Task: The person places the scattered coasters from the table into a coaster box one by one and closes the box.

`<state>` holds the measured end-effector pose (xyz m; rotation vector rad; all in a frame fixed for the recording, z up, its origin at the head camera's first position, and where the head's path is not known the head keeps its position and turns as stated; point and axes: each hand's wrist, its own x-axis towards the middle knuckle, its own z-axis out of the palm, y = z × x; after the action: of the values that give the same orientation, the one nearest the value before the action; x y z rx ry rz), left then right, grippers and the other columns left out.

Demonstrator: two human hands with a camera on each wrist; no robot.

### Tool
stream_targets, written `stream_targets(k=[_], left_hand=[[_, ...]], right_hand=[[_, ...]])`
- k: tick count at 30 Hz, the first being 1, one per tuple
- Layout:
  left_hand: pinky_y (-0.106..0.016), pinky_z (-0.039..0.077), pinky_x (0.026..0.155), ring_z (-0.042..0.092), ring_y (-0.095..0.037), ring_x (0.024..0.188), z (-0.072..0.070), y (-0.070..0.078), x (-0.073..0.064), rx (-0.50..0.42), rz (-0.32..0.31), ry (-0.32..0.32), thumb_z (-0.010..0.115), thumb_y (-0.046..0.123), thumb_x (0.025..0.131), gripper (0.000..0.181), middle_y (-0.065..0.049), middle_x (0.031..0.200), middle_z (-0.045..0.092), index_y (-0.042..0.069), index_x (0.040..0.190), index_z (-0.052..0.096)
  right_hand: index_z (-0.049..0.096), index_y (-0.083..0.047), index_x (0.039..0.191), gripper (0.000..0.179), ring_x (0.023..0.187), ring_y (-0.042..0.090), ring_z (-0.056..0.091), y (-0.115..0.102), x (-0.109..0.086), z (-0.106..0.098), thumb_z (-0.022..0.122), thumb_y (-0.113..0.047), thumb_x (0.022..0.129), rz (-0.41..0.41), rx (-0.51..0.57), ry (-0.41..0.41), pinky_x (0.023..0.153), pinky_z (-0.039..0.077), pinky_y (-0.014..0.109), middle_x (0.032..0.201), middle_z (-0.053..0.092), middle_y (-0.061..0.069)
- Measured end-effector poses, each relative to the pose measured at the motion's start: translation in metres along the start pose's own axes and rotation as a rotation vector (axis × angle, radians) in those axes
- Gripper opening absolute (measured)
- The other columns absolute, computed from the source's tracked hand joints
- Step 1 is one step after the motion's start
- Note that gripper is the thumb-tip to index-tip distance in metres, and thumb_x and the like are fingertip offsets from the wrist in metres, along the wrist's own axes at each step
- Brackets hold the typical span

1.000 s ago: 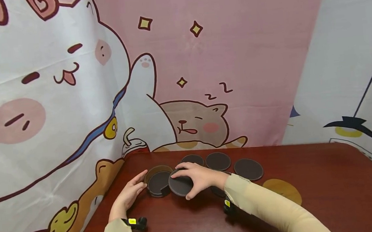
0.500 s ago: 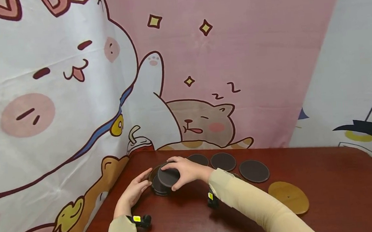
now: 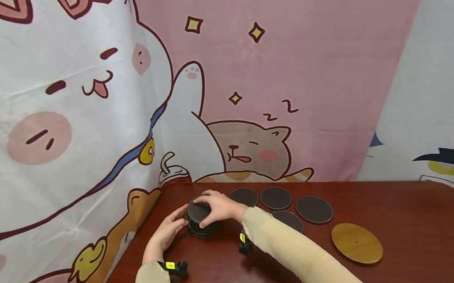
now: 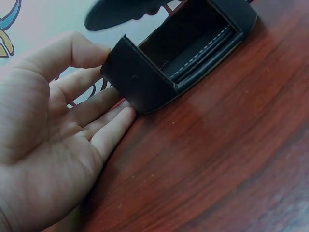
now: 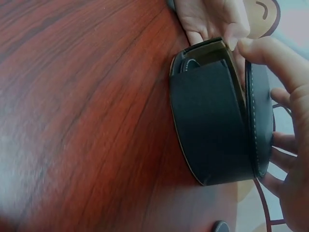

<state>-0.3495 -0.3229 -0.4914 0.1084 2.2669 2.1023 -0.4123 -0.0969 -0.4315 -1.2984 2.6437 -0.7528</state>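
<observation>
Cartoon-printed cloth (image 3: 297, 65) backs a red-brown counter (image 3: 221, 275). The right grip (image 3: 220, 206) pinches a dark coaster (image 5: 262, 121) tilted over the round black holder (image 5: 210, 125); the left grip (image 3: 168, 233), fingers loose, touches the holder's nine-o'clock wall. Four dark discs (image 3: 276, 198) lie toward three o'clock.

- Head feed's up: I'm looking forward and down from well back, left hand (image 3: 166, 235) and right hand (image 3: 218, 208) both in frame, wooden table (image 3: 211, 276) below, cartoon backdrop (image 3: 313, 63) behind.
- And there, one on each wrist, my left wrist camera (image 3: 182, 269) and right wrist camera (image 3: 244, 246).
- Left wrist feed: in close, tilted, facing past the palm to the black coaster holder (image 4: 137, 77).
- Right wrist feed: close again, rolled sideways, looking across the holder, black coaster (image 5: 261, 111) nearly edge-on.
- All three views overlap on holder, coaster and left hand.
</observation>
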Motion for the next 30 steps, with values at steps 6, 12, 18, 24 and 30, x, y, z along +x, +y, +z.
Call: stream_targets(k=[6, 12, 18, 24, 30], left_hand=[[-0.033, 0.038, 0.102, 0.034, -0.027, 0.135, 0.001, 0.000, 0.000, 0.004, -0.002, -0.009, 0.053, -0.002, 0.087, 0.063, -0.017, 0.152, 0.034, 0.005, 0.148, 0.039], [-0.036, 0.034, 0.105, 0.034, -0.026, 0.135, 0.001, 0.002, 0.001, -0.007, -0.008, -0.017, 0.052, -0.001, 0.088, 0.062, -0.016, 0.152, 0.033, 0.007, 0.148, 0.039], [-0.035, 0.035, 0.104, 0.036, -0.025, 0.133, 0.000, 0.003, 0.002, 0.020, 0.000, -0.032, 0.051, 0.001, 0.090, 0.061, -0.018, 0.153, 0.032, 0.007, 0.149, 0.037], [-0.036, 0.035, 0.105, 0.036, -0.027, 0.134, 0.000, 0.004, 0.002, 0.025, -0.007, -0.019, 0.052, 0.001, 0.090, 0.061, -0.018, 0.153, 0.032, 0.007, 0.149, 0.038], [-0.043, 0.027, 0.109, 0.030, -0.028, 0.138, 0.001, 0.002, -0.001, 0.006, -0.017, -0.020, 0.052, -0.002, 0.089, 0.063, -0.017, 0.154, 0.029, 0.007, 0.149, 0.037]], right_hand=[[0.055, -0.030, 0.138, 0.076, 0.133, 0.026, 0.037, 0.000, 0.007, 0.007, 0.079, -0.050, 0.068, 0.013, -0.075, 0.012, 0.102, 0.033, 0.049, 0.147, 0.040, 0.007], [0.056, -0.027, 0.136, 0.074, 0.128, 0.027, 0.040, -0.002, 0.010, 0.008, 0.079, -0.050, 0.070, 0.028, -0.130, -0.009, 0.100, 0.035, 0.049, 0.144, 0.043, 0.009], [0.056, -0.027, 0.137, 0.074, 0.132, 0.028, 0.037, -0.003, 0.011, 0.008, 0.078, -0.053, 0.071, 0.043, -0.171, -0.034, 0.101, 0.035, 0.049, 0.148, 0.039, 0.012], [0.052, -0.028, 0.140, 0.075, 0.138, 0.028, 0.030, -0.003, 0.009, 0.009, 0.076, -0.055, 0.074, 0.060, -0.156, -0.063, 0.106, 0.031, 0.050, 0.153, 0.033, 0.011], [0.052, -0.025, 0.141, 0.074, 0.140, 0.027, 0.028, 0.000, 0.005, 0.011, 0.073, -0.055, 0.077, 0.051, -0.114, -0.072, 0.108, 0.029, 0.051, 0.154, 0.030, 0.010]])
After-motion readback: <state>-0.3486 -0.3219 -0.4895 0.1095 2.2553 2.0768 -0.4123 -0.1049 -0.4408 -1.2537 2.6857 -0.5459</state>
